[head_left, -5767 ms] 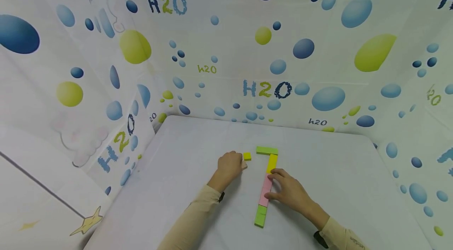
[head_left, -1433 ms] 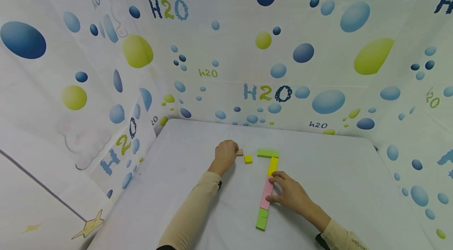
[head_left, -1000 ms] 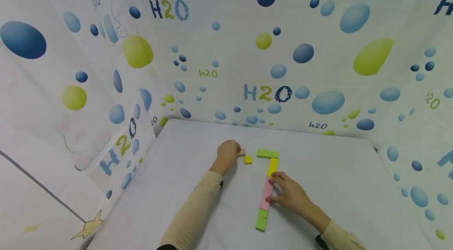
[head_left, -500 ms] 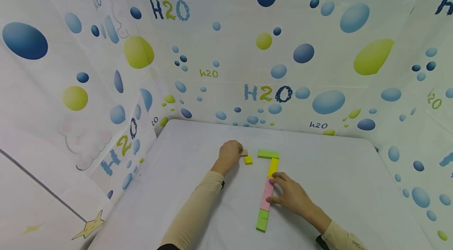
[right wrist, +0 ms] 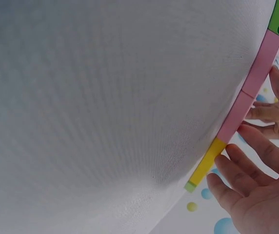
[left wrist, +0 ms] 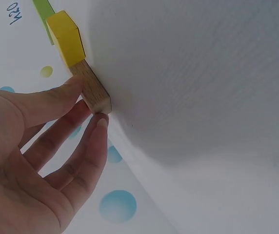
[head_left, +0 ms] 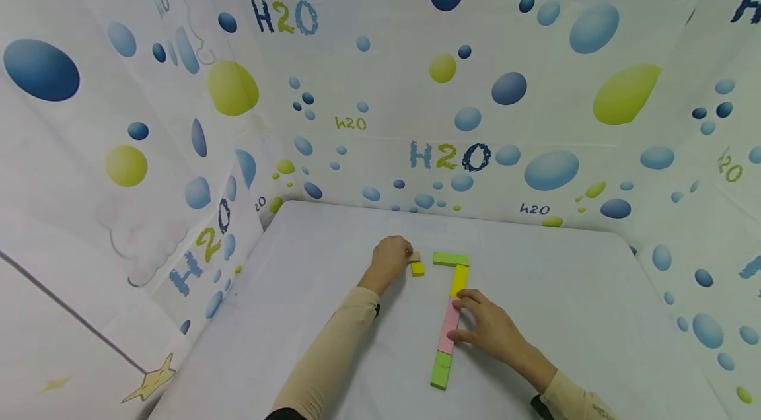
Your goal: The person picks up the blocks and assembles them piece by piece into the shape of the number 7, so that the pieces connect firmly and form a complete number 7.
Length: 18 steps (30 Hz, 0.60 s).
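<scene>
My left hand point(head_left: 389, 260) pinches a natural wood block point(left wrist: 94, 92) between thumb and fingertips. One end of this block meets a small yellow block point(left wrist: 65, 36) in the left wrist view; from the head it lies just behind the yellow one. My right hand point(head_left: 492, 327) rests at the right side of a row of blocks, its fingers spread and relaxed. Thumb and fingertips touch the edge of the pink blocks point(head_left: 448, 324) and the yellow block point(head_left: 459, 280) behind them. A green block point(head_left: 440, 372) ends the row at the front. Across its far end lies another green block point(head_left: 450, 258).
All the blocks lie on a white-covered table point(head_left: 565, 314). Behind and beside it hangs a white curtain point(head_left: 380, 76) printed with blue and green dots and H2O lettering. A narrow gap separates the small yellow block from the far green block.
Earlier, the wood block was in front of the small yellow block; my left hand has carried it to the far side, then slid it right along the yellow block. My right hand stays put.
</scene>
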{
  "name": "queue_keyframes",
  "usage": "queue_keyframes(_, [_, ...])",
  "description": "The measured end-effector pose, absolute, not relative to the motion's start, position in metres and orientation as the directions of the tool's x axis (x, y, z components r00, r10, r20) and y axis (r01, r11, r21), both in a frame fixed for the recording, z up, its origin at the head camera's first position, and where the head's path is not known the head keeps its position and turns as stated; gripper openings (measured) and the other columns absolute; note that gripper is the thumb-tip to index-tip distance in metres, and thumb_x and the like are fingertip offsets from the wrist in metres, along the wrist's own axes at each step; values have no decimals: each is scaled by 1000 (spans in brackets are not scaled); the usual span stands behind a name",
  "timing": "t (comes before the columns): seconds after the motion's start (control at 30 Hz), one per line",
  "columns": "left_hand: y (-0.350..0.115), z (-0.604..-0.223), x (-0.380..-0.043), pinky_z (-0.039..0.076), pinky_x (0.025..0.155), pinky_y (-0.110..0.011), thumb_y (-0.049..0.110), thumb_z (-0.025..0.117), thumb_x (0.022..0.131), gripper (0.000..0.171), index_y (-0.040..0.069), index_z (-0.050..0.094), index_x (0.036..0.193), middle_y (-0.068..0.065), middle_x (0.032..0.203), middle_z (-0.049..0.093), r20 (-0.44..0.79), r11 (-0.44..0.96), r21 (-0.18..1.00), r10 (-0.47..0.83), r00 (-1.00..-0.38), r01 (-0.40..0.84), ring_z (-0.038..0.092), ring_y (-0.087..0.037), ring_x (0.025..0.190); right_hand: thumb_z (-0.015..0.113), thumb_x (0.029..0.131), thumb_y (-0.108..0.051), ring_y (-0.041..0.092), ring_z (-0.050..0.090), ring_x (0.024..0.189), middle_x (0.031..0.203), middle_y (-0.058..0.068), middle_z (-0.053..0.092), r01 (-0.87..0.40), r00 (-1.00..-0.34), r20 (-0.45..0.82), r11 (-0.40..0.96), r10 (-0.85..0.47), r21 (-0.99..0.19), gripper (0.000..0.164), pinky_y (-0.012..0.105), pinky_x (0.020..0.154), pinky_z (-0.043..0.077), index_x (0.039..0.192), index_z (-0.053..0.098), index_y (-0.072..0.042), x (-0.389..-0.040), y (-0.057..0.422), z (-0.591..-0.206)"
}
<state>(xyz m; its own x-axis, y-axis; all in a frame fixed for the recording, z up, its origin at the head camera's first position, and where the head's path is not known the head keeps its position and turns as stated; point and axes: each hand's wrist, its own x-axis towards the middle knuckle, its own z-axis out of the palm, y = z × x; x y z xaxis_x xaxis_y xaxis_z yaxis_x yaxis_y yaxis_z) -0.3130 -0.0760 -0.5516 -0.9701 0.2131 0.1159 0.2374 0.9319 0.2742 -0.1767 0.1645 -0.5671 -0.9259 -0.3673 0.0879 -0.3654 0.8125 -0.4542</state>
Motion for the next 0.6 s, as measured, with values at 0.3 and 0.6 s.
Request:
queue_keyframes(0.3, [-73,-549,-311,61,89,-40,15,77,96,15,15,83,110,-3,116,77,114,926,289,221,-969,245,72,-23,108,92,74,-52,26,62,126,141,4,60,-365,-926,87,813,-366,-454,73,47,104,53,130,72,-10,-177,165,-568])
queue_keyframes(0.6, [-70,-548,-312,60,91,-40,14,75,98,16,15,83,111,-3,116,77,106,917,304,235,-966,257,72,-24,109,92,73,-52,26,62,126,141,4,60,-364,-927,92,812,-364,-457,74,47,104,54,131,72,-10,-177,166,-567])
